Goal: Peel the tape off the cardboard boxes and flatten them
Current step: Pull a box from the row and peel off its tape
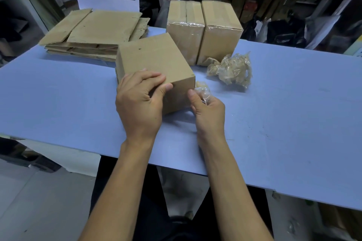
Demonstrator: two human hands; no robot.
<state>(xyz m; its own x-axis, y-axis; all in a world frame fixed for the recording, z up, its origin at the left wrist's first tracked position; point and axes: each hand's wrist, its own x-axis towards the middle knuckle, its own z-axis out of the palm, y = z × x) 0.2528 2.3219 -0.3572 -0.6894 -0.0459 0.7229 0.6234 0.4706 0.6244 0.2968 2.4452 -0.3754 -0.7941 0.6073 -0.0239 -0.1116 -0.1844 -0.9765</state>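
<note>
While the left hand (140,101) grips the near top edge of the cardboard box (154,64) lying near the middle of the blue table (58,94), the right hand (207,109) pinches a crumpled strip of clear tape (202,90) at the box's near right corner, so the peeling step looks nearly done. Judging by this, the next move calls for dropping the strip by the tape wad (231,69) and opening the flaps. The box's long axis runs from near right to far left.

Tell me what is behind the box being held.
Behind the held box stand two taped boxes, side by side. A stack of flattened cardboard lies back left. The held box covers the nearer taped box's lower corner.
</note>
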